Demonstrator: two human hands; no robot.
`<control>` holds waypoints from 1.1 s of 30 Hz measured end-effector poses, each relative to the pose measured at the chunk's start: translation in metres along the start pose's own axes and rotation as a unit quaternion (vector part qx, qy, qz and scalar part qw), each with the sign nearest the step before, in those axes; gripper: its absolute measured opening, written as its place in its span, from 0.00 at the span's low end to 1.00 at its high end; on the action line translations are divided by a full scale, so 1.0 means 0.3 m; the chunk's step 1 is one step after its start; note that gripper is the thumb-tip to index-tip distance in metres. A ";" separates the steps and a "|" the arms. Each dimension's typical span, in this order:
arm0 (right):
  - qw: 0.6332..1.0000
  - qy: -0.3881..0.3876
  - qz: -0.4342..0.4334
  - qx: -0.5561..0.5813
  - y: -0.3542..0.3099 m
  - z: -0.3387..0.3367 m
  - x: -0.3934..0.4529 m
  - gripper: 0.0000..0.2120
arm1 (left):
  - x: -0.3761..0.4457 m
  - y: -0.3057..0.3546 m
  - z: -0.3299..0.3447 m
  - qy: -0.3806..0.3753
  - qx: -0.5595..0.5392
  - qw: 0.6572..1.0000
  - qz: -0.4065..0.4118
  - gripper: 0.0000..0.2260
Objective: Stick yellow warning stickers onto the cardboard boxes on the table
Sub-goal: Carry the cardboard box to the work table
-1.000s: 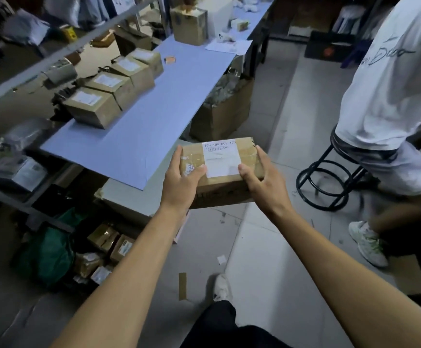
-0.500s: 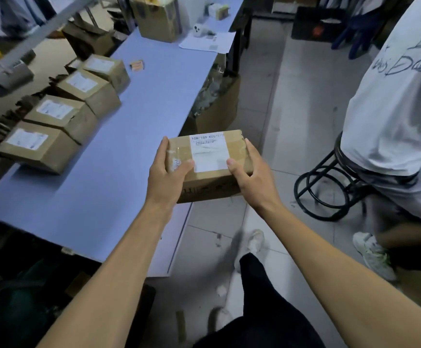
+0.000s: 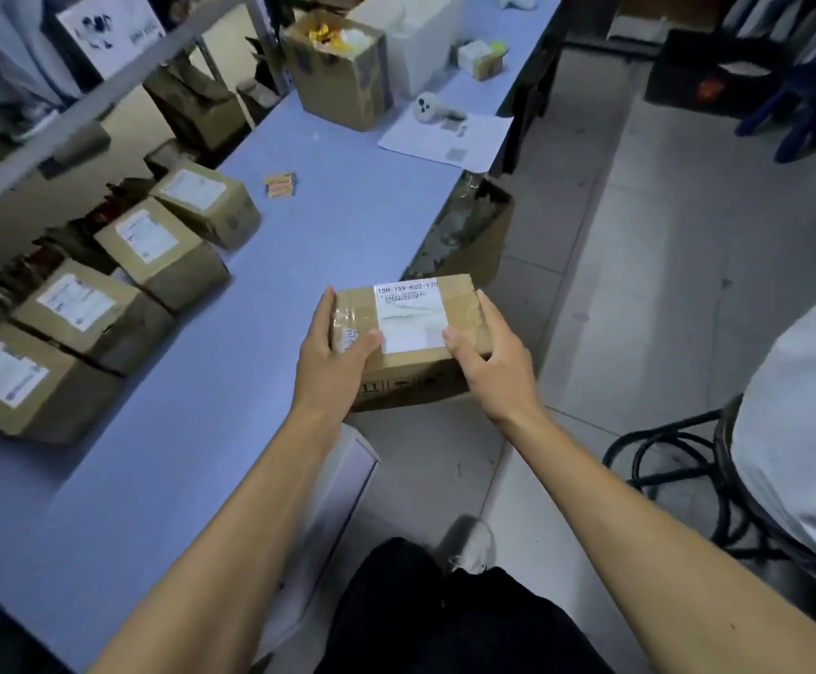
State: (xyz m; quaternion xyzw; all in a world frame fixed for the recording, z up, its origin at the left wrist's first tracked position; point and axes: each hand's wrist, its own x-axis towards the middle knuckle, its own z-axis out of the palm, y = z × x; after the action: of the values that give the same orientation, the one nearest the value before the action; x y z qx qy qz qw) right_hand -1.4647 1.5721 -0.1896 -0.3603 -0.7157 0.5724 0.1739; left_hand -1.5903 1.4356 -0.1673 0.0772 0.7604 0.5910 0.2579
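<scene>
Both hands grip cardboard box point(image 3: 410, 333) over table point(image 3: 192, 430) edge: left hand point(image 3: 335, 355) & right hand point(image 3: 486, 352), thumbs on top, fingers hidden behind box sides. Label point(image 3: 410, 316) txt mostly unreadable.

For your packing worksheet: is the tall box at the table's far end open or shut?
Open: the tall box shows raised top flaps.

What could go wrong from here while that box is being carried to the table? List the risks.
1. The held box sits past the table's right edge, over the floor, gripped only at its ends by the left hand and right hand; a slip would likely drop it.
2. Four labelled boxes line the far side; setting it down carelessly could knock them.
3. The small yellow sticker strip lies apart, so it may be overlooked.
</scene>
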 end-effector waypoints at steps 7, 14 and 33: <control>1.000 -0.015 0.011 -0.008 -0.029 0.005 0.401 0.32 | 0.346 0.096 0.111 0.030 0.008 0.999 -0.010 0.32; 0.999 -0.023 0.015 -0.018 -0.067 0.057 0.862 0.30 | 0.770 0.172 0.197 0.036 -0.014 0.999 -0.023 0.32; 0.974 -0.210 0.000 -0.088 -0.234 0.371 1.713 0.32 | 1.467 0.302 0.114 0.191 -0.051 0.977 -0.086 0.32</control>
State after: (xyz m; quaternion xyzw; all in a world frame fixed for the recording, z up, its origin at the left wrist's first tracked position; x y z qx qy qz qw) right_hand -1.9100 1.8562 -0.2389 -0.2458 -0.7838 0.5702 -0.0132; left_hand -1.9670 1.6771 -0.2204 -0.1158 0.7684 0.6084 0.1613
